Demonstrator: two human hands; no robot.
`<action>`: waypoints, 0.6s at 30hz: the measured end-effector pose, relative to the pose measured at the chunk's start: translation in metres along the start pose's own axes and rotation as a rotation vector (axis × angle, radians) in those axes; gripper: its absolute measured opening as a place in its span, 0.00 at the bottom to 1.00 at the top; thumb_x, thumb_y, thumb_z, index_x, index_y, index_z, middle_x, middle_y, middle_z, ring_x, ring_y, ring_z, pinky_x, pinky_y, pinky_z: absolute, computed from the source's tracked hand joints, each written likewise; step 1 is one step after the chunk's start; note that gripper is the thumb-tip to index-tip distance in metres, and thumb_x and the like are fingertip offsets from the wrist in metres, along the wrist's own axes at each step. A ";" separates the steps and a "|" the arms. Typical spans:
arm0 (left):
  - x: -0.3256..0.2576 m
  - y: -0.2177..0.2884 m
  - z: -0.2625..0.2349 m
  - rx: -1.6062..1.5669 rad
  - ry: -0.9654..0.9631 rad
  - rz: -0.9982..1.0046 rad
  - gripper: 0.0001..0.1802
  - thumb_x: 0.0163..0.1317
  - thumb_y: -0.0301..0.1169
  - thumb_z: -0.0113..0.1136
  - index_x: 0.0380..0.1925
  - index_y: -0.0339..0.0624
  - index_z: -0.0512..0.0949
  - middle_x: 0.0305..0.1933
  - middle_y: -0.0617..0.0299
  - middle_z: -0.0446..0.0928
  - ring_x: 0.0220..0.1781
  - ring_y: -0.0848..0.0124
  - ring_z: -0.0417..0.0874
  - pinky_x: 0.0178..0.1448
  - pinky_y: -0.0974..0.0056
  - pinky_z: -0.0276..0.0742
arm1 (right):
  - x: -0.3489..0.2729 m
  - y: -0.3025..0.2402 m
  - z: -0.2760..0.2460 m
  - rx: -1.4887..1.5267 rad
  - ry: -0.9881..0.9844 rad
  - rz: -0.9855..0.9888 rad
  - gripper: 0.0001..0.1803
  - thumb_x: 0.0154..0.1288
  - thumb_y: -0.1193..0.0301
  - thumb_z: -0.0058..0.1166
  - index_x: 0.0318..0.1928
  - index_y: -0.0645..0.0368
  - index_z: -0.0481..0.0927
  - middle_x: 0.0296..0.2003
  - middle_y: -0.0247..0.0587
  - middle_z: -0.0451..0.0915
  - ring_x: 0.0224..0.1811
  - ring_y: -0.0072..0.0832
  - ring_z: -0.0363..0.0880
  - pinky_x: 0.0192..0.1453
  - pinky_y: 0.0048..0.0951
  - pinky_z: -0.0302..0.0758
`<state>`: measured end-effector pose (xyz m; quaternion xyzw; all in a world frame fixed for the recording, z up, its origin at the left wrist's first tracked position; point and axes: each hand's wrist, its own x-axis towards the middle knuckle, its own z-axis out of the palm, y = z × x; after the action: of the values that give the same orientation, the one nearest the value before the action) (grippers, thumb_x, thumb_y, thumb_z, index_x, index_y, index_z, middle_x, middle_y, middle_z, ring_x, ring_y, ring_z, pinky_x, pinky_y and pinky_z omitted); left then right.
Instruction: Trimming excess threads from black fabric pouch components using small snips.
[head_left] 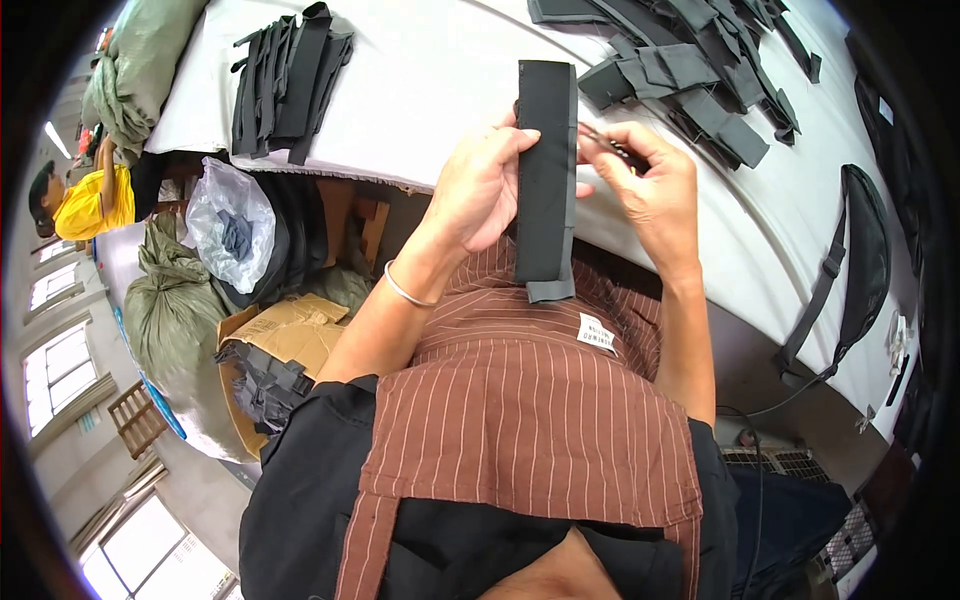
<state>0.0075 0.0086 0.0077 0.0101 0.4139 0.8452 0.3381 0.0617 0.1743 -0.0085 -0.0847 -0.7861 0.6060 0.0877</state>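
My left hand (490, 185) grips a long dark grey fabric strip (546, 180) and holds it upright in front of my chest, its lower end folded over my brown striped apron (520, 410). My right hand (655, 185) is at the strip's right edge, its fingers pinched on a small dark tool (612, 148) that looks like thread snips. A thin bracelet (405, 290) circles my left wrist.
A white table (440, 80) carries a stack of dark strips (290, 80) at the left and a heap of dark fabric pieces (700, 70) at the right. A black waist bag (860, 260) lies at the far right. Below left stand sacks, a plastic bag (232, 235), and a cardboard box (270, 370). A person in yellow (85, 200) sits far left.
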 end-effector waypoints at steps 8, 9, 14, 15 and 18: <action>-0.001 0.000 -0.001 0.116 -0.078 -0.027 0.20 0.64 0.21 0.44 0.57 0.29 0.65 0.49 0.45 0.77 0.47 0.57 0.83 0.51 0.53 0.85 | 0.000 -0.003 0.006 0.075 0.022 0.087 0.06 0.57 0.74 0.57 0.34 0.61 0.83 0.22 0.34 0.83 0.24 0.18 0.83 0.30 0.19 0.74; -0.001 0.000 0.000 0.097 -0.086 -0.036 0.22 0.65 0.22 0.46 0.60 0.28 0.62 0.51 0.42 0.77 0.51 0.53 0.83 0.53 0.53 0.84 | 0.001 -0.004 0.004 0.089 0.053 0.086 0.06 0.57 0.75 0.57 0.34 0.62 0.83 0.23 0.34 0.84 0.25 0.17 0.82 0.31 0.19 0.74; 0.001 0.004 -0.003 0.115 -0.103 -0.027 0.24 0.66 0.25 0.49 0.61 0.29 0.62 0.54 0.37 0.75 0.52 0.47 0.82 0.53 0.54 0.84 | 0.004 0.000 -0.005 0.067 0.182 0.011 0.07 0.58 0.76 0.58 0.38 0.63 0.82 0.27 0.34 0.82 0.28 0.14 0.75 0.33 0.20 0.71; 0.001 0.006 -0.004 0.093 -0.086 -0.038 0.24 0.67 0.25 0.49 0.61 0.29 0.62 0.54 0.37 0.75 0.52 0.47 0.82 0.52 0.54 0.84 | 0.005 -0.002 -0.006 0.046 0.184 -0.001 0.09 0.58 0.75 0.60 0.41 0.61 0.82 0.28 0.34 0.81 0.29 0.15 0.75 0.33 0.20 0.72; 0.000 0.009 -0.007 0.077 -0.063 -0.039 0.23 0.67 0.26 0.50 0.60 0.29 0.64 0.54 0.37 0.75 0.52 0.48 0.82 0.51 0.55 0.85 | 0.003 -0.004 -0.007 -0.036 0.164 -0.007 0.15 0.57 0.72 0.64 0.47 0.56 0.81 0.31 0.34 0.80 0.32 0.18 0.76 0.36 0.23 0.72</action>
<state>-0.0001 -0.0006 0.0095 0.0419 0.4351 0.8213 0.3667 0.0602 0.1806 -0.0028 -0.1330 -0.7874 0.5823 0.1524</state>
